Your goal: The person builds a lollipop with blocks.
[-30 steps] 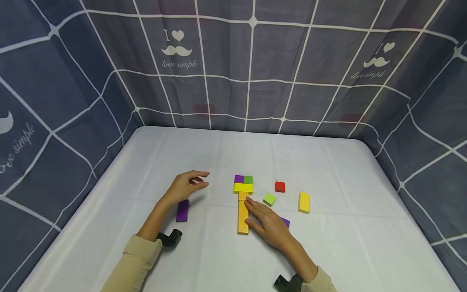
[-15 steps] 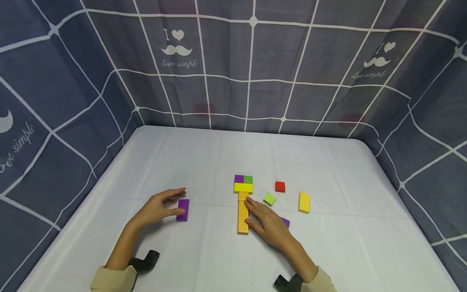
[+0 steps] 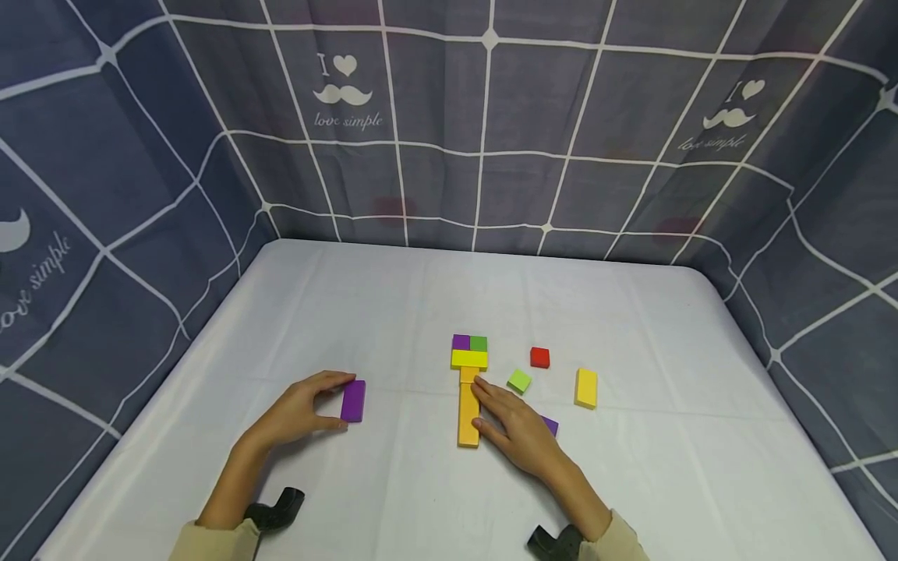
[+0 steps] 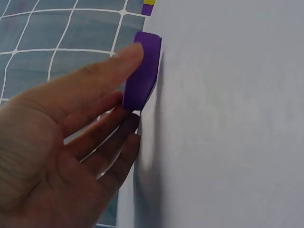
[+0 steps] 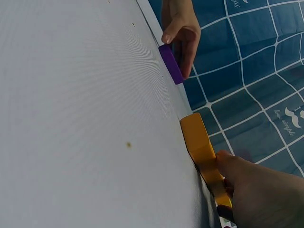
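Observation:
My left hand (image 3: 295,413) pinches a purple rectangular block (image 3: 354,402) between thumb and fingers at its two ends; in the left wrist view the thumb lies against the block's (image 4: 147,71) face. With its fingers spread fairly straight, my right hand (image 3: 519,436) touches the right side of a long orange block (image 3: 468,425). Beyond it, in line, come a small orange block (image 3: 468,375), a yellow block (image 3: 469,359) laid crosswise, then a purple square block (image 3: 461,342) and a green square block (image 3: 479,343) side by side. Another purple block (image 3: 550,425) is partly hidden behind the right hand.
Right of the row lie a light green block (image 3: 519,381), a red block (image 3: 539,358) and a yellow rectangular block (image 3: 585,388). A white cloth covers the table (image 3: 666,467). Grey checked curtains (image 3: 435,101) stand around its back and sides.
My left hand has come back from near the row, moving left and toward me, and now grips the purple block at its ends. The right hand has stayed at the long orange block.

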A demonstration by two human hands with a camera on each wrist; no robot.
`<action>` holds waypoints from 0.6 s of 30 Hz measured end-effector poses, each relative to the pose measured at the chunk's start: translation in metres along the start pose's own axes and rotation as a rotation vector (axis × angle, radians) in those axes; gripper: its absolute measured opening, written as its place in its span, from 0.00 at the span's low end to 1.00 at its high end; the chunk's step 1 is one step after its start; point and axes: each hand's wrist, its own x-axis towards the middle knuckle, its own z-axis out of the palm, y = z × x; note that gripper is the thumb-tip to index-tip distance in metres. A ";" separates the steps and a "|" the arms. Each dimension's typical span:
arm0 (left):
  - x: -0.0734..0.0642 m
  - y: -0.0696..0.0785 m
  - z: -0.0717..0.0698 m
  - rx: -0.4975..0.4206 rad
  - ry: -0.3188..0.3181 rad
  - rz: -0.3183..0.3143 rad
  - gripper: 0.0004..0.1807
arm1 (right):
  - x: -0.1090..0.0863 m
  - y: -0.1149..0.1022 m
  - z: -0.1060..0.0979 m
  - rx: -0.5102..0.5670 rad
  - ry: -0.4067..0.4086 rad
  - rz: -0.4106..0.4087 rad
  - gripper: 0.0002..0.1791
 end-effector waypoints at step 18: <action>0.060 0.028 0.002 -0.027 -0.001 0.123 0.32 | -0.002 0.001 0.000 -0.006 0.018 -0.005 0.30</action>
